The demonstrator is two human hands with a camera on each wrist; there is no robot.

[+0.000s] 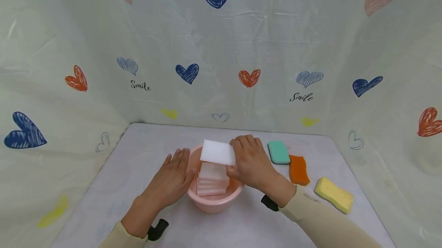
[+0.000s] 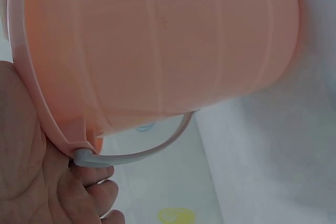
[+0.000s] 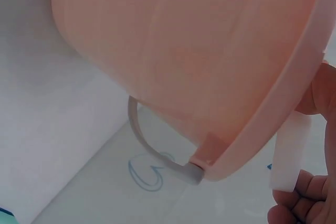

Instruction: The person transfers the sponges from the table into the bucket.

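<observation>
A pink bucket [image 1: 213, 206] stands on the table with several white sponge blocks [image 1: 211, 186] stacked inside it. My right hand [image 1: 252, 161] grips another white sponge [image 1: 217, 152] by its right end, over the top of the bucket. In the right wrist view this sponge [image 3: 290, 153] sits between thumb and fingers, just past the rim. My left hand [image 1: 171, 181] lies with fairly straight fingers against the bucket's left rim. The left wrist view shows that palm at the rim beside the end of the grey handle [image 2: 136, 157].
To the right of the bucket lie a green sponge [image 1: 279, 152], an orange sponge [image 1: 299, 169] and a yellow sponge [image 1: 334, 195]. A white sheet printed with hearts [image 1: 262, 41] hangs behind and beside the table [image 1: 114, 190].
</observation>
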